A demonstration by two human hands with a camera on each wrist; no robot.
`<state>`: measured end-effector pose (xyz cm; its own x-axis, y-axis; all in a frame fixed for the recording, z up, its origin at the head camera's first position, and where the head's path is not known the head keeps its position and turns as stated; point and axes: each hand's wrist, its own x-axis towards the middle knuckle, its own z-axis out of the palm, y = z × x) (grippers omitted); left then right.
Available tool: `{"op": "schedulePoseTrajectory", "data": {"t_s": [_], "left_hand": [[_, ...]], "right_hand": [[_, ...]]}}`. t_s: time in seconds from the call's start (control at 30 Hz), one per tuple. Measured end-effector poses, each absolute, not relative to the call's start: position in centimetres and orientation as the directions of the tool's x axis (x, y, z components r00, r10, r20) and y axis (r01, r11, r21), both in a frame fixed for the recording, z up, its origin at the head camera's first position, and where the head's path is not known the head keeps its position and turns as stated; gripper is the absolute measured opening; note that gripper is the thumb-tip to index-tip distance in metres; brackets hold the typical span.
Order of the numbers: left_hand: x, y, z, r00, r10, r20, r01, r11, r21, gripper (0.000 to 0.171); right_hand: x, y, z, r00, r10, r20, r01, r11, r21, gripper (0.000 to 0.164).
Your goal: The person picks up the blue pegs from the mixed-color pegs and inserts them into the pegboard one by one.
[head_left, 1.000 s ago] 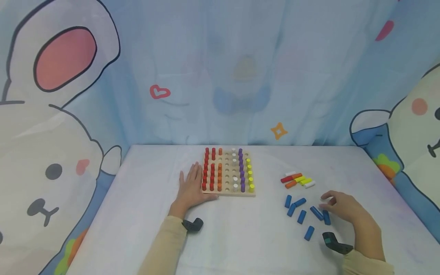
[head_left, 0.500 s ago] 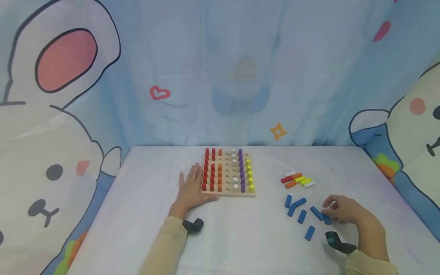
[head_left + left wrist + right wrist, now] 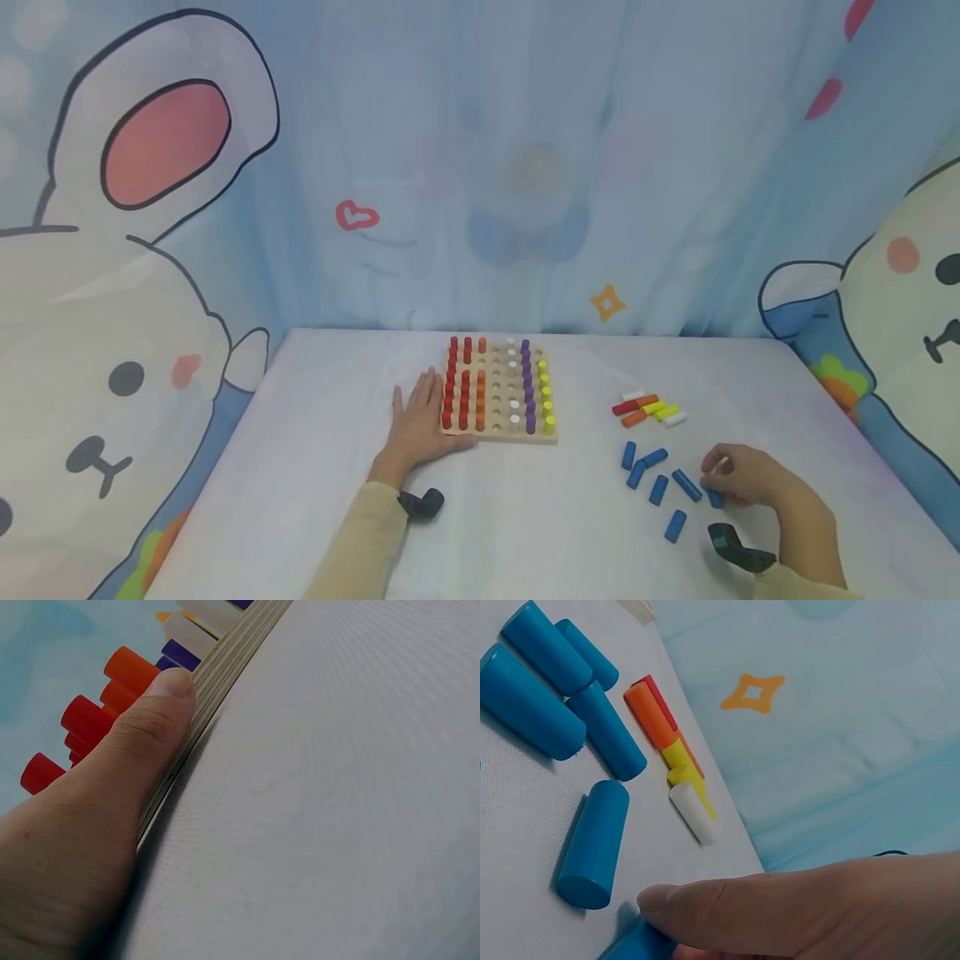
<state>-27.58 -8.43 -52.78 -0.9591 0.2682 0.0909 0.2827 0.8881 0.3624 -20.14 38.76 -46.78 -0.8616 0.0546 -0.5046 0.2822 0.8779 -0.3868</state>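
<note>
In the head view, a wooden pegboard (image 3: 517, 437) holds rows of red, orange, white, purple and yellow pegs; one row of holes is bare. My left hand (image 3: 416, 427) rests against its left side, fingers straight, with the thumb along the front edge. The left wrist view has that thumb (image 3: 142, 735) touching the board's edge (image 3: 214, 686). Over at the right, my right hand (image 3: 753, 477) pinches a blue peg (image 3: 641, 943) lying on the table. The thumb is on the peg; the other fingers are mostly hidden.
Several loose blue pegs (image 3: 658, 490) lie left of my right hand. Behind them is a small cluster of red, orange, yellow and white pegs (image 3: 651, 409). A patterned curtain (image 3: 525, 167) hangs at the back edge of the white table (image 3: 555, 533).
My right hand has come down onto the rightmost blue peg, its thumb and fingers closing on it. The left hand stays at the board. The head view has tilted slightly upward.
</note>
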Motion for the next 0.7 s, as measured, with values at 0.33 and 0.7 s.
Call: {"op": "schedulePoseTrajectory", "data": {"t_s": [0.33, 0.7], "left_hand": [[-27.45, -8.17, -53.1, -0.956, 0.276, 0.096, 0.292, 0.884, 0.365, 0.126], [-27.34, -8.34, -52.68, -0.958, 0.27, 0.093, 0.285, 0.891, 0.353, 0.122]], "right_hand": [[-19.43, 38.91, -46.71, -0.869, 0.056, -0.492, 0.281, 0.874, -0.397, 0.025], [-20.12, 38.92, -46.01, -0.902, 0.053, -0.429, 0.245, 0.88, -0.407, 0.031]]}}
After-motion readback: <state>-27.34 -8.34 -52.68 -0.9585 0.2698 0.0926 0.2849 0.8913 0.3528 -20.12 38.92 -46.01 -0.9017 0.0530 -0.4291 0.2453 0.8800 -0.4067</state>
